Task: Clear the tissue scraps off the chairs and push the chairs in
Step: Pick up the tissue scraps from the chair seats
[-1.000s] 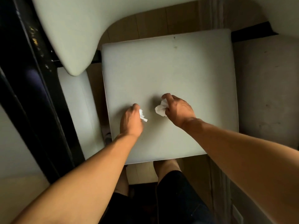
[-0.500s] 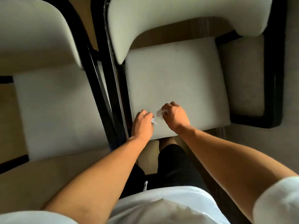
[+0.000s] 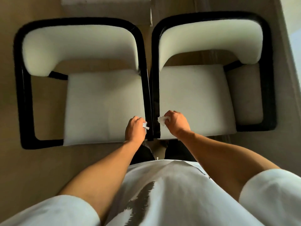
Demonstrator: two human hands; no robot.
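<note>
Two white-cushioned chairs with black frames stand side by side below me, the left chair and the right chair. My left hand is curled over the front right corner of the left seat and pinches a small white tissue scrap. Over the front left corner of the right seat, my right hand grips a crumpled white tissue scrap. Both seat cushions show no other scraps.
The chairs' black frames nearly touch in the middle. Tan floor lies to the left and in front. A pale table edge shows at the top, beyond the chair backs. My white shirt fills the bottom.
The view rose and pulled back, so both chairs now show in full. My hands lifted off the right seat with the scraps and moved apart, the left one now over the left chair.
</note>
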